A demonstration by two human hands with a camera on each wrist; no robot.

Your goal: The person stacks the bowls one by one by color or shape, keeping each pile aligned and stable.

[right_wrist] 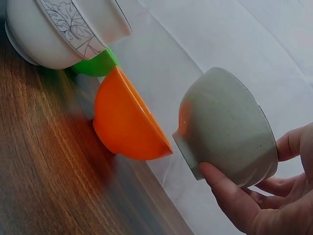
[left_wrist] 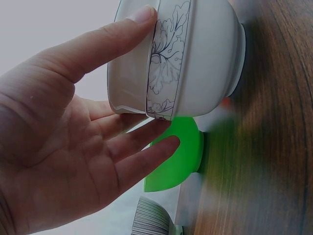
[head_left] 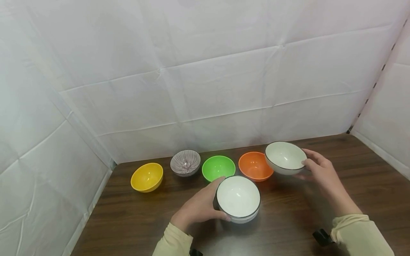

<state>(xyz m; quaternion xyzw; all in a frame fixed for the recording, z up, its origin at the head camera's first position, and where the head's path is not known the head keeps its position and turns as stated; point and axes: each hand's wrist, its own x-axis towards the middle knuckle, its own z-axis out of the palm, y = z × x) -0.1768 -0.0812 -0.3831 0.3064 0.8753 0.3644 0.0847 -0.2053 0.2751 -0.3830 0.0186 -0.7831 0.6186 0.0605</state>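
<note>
In the head view, my left hand (head_left: pixel 202 205) holds a stack of white bowls (head_left: pixel 238 196) from its left side, thumb in front and fingers behind. One dark-rimmed bowl is nested in another; the lower one carries a floral band (left_wrist: pixel 168 58) in the left wrist view. The stack appears to stand on the table. My right hand (head_left: pixel 321 172) grips a pale bowl with a dark rim (head_left: pixel 285 156) by its right side. This bowl is off the table, slightly tilted, just right of the orange bowl (right_wrist: pixel 129 120). In the right wrist view, fingertips touch its outer wall and foot.
Behind the stack, a green bowl (head_left: pixel 219 168), a striped bowl (head_left: pixel 185 163) and a yellow bowl (head_left: pixel 147 177) line up leftward along the back of the brown wooden table (head_left: pixel 134 220). White sheeting (head_left: pixel 217 89) hangs behind and at both sides.
</note>
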